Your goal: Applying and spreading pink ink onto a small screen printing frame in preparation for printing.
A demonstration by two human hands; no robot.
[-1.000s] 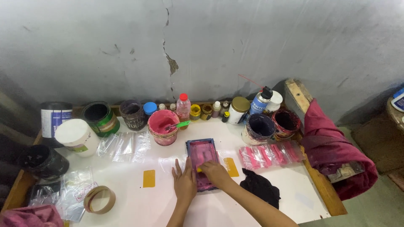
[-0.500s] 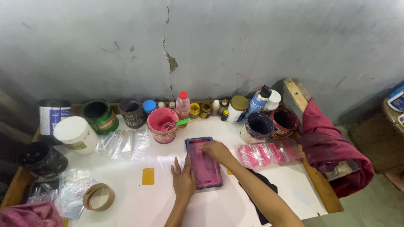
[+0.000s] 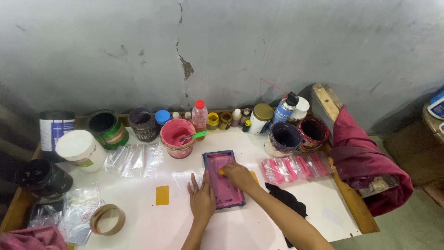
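**Hands on a pink frame at a paint table**

Head view: a white table (image 3: pixel 138 222) is standing against a cracked grey wall (image 3: pixel 222 51). The frame (image 3: pixel 224 179) is lying mid-table. The left hand (image 3: pixel 201 200) is pressing flat beside it, fingers spread. The right hand (image 3: pixel 238 175) is resting on it, fingers curled around something small and yellow.

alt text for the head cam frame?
A person's right hand presses a small yellow tool onto a pink-inked rectangular frame on a white table, left hand flat beside it; paint pots line the grey wall behind.
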